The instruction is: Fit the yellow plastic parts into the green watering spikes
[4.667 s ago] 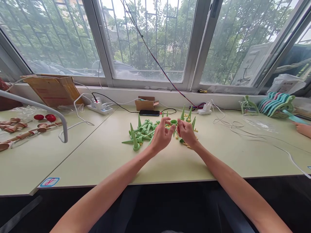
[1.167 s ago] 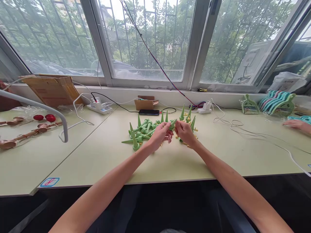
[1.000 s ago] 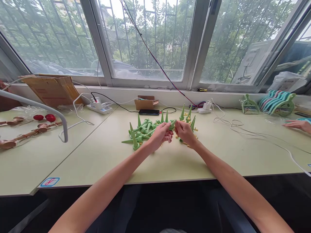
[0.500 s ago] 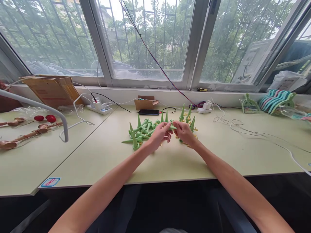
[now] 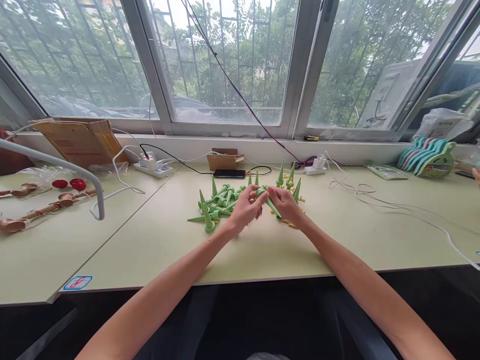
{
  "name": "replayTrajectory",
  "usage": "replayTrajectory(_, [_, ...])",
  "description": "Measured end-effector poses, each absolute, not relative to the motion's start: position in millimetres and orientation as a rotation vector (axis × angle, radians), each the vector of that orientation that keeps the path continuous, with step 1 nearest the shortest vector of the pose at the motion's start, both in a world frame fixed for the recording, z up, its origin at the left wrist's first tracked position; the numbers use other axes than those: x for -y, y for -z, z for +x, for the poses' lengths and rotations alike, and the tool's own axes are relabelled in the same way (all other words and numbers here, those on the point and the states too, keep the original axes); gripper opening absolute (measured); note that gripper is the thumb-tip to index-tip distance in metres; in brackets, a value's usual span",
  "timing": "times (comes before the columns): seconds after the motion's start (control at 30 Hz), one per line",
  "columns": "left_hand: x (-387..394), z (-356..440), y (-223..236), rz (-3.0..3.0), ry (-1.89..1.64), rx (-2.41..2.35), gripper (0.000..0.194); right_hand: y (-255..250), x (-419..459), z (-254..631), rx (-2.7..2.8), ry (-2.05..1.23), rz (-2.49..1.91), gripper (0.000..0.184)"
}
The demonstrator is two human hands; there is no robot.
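Note:
Between my two hands is a green plastic watering spike [image 5: 273, 207], its tip slanting down to the right. My left hand [image 5: 247, 204] pinches its collar end. My right hand [image 5: 285, 204] is closed, with thumb and fingertips at the same collar; whatever small part may be inside those fingers is hidden. Left of my hands lies a heap of green spikes [image 5: 225, 196], one of them a spike standing upright [image 5: 207, 220]. Behind my right hand are several upright spikes [image 5: 281, 175], with small yellow valves [image 5: 301, 199] around them.
A black phone [image 5: 229, 173] lies before a small cardboard box [image 5: 225, 160]. Power strips [image 5: 155, 169] and loose white cables [image 5: 362, 191] run along the back. Wooden toys [image 5: 56, 204] lie left; green hangers [image 5: 427, 156] and a flat packet [image 5: 388, 171] stay right, near another person's hand [image 5: 477, 175].
The held spike has swung from nearly level to slanting down right, and more of it shows. At the far right, a green hanger that stood upright is gone; a flat packet lies there.

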State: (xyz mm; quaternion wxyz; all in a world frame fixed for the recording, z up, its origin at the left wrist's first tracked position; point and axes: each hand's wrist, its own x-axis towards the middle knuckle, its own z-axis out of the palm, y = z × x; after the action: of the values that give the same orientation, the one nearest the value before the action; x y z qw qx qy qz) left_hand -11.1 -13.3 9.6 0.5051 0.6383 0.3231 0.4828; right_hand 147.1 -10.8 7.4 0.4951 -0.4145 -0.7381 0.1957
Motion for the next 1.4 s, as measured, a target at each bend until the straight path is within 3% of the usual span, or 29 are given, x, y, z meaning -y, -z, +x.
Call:
replayTrajectory(0.87, [22.5, -9.9, -13.9, 1.977, -1.341, -0.917, 0.026, -6.9, 11.6, 147.9, 1.714, -0.667, -1.016, 0.060])
replayTrajectory(1.4, [20.4, -10.9, -9.6, 2.142, -1.369, -0.950, 0.026, -5.4, 9.4, 149.1, 1.653, -0.900, -0.944, 0.060])
